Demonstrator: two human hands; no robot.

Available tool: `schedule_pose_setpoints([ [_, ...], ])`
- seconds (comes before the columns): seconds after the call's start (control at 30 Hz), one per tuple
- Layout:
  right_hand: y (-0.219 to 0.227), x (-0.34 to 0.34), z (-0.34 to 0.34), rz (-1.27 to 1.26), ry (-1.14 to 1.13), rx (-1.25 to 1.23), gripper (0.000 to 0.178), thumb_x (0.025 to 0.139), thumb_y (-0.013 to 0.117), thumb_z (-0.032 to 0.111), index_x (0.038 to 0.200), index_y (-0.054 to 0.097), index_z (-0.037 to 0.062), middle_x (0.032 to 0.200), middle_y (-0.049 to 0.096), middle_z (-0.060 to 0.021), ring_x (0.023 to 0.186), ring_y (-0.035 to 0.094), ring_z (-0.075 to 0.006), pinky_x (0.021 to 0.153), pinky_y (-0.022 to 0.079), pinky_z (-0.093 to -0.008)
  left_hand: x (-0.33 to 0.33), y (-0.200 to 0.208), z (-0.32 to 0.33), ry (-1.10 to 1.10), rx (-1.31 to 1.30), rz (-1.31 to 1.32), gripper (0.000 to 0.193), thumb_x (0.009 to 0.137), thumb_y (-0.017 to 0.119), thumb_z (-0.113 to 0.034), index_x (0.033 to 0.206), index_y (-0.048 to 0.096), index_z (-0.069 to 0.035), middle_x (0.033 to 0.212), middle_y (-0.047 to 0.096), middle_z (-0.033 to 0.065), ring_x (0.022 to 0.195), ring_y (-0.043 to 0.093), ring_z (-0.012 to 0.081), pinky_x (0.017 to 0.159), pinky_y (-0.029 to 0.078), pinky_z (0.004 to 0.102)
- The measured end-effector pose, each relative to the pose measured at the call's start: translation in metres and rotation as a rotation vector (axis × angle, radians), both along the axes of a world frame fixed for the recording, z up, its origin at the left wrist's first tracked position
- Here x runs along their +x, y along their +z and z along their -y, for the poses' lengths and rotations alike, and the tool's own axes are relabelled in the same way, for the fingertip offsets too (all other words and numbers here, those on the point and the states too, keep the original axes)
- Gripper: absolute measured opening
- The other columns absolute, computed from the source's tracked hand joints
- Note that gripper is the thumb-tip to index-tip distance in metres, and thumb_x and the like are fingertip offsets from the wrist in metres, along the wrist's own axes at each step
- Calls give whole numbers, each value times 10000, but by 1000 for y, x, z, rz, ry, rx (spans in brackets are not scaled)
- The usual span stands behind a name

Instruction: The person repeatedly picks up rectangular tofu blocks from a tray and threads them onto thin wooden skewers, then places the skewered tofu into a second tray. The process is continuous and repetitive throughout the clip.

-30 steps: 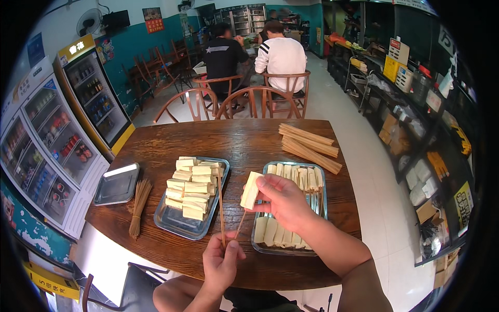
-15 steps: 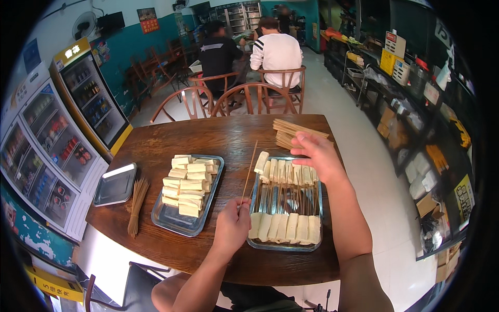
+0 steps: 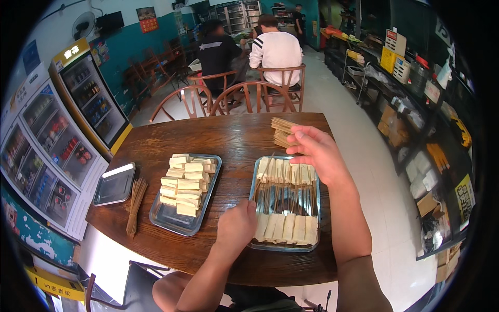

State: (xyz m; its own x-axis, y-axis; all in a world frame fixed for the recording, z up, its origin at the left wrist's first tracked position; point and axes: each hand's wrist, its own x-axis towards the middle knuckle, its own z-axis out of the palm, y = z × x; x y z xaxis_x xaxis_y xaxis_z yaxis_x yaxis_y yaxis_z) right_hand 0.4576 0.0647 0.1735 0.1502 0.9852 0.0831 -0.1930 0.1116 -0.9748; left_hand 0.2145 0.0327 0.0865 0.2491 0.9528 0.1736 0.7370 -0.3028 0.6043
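Observation:
My left hand [image 3: 236, 224] is closed round the lower part of a thin wooden skewer [image 3: 266, 171], which slants up over the left side of the right-hand metal tray [image 3: 286, 250]. In that tray lie two rows of pale, folded tofu-skin rolls [image 3: 288, 228] on skewers, one far and one near, with the bare sticks between them. My right hand [image 3: 318, 155] hovers above the tray's far right corner, fingers loosely apart and holding nothing visible. Just beyond its fingertips is a pile of wooden skewers [image 3: 282, 130]. Another metal tray [image 3: 174, 224] holds stacked tofu-skin rolls [image 3: 188, 179].
Left on the wooden table [image 3: 244, 130] are a bundle of skewers [image 3: 136, 208] and a bare metal tray [image 3: 115, 184]. Wooden chairs [image 3: 254, 93] stand beyond the far edge, where two people sit. Glass-door fridges [image 3: 91, 96] line the left, loaded shelves [image 3: 400, 112] the right.
My left hand has turned and risen slightly, and its upright skewer now leans right over the tray. The raised roll at the tray's far left corner has come down into the row. My right hand shifted slightly left.

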Motion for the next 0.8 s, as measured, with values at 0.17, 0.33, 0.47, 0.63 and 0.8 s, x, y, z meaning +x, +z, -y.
schedule_pose_setpoints([
  [0.17, -6, -7, 3, 94, -38, 61, 344, 1000, 602, 260, 1231, 606, 5, 1110, 665, -122, 933, 668, -195, 789, 567, -328, -63, 1, 16, 138, 8, 434, 285, 1049, 491, -236, 966, 650, -14, 787, 657, 286, 799, 679, 437, 709, 531, 443],
  [0.33, -14, -66, -24, 437, 155, 92, 256, 957, 670, 209, 1162, 650, 56, 1015, 683, -49, 875, 644, -145, 793, 541, -301, -141, -81, 32, 238, 24, 901, 187, 1085, 433, -216, 1099, 520, -52, 722, 501, -8, 613, 451, 80, 558, 372, 237],
  [0.47, -32, -153, -83, 1020, 444, 219, 300, 938, 675, 242, 1157, 667, 37, 1053, 737, -120, 962, 707, -251, 857, 547, -363, -148, -76, 40, 287, 37, 1229, 96, 1080, 432, -174, 1113, 495, -110, 730, 482, -27, 561, 370, 42, 477, 284, 186],
  [0.63, -64, -216, -161, 1620, 242, 368, 291, 940, 628, 226, 1173, 684, 60, 1255, 649, -139, 1210, 579, -319, 958, 514, -433, -144, -68, 34, 326, -57, 1356, 106, 1070, 445, -140, 1150, 492, -88, 757, 531, -2, 590, 399, 41, 512, 315, 182],
  [0.8, -65, -258, -171, 1795, 393, 189, 306, 951, 629, 241, 1146, 664, 8, 1254, 629, -193, 1228, 546, -366, 1011, 469, -456, -151, -71, 36, 345, -22, 1376, 120, 1055, 465, -104, 1152, 490, -38, 770, 547, 6, 679, 486, 62, 613, 393, 202],
])
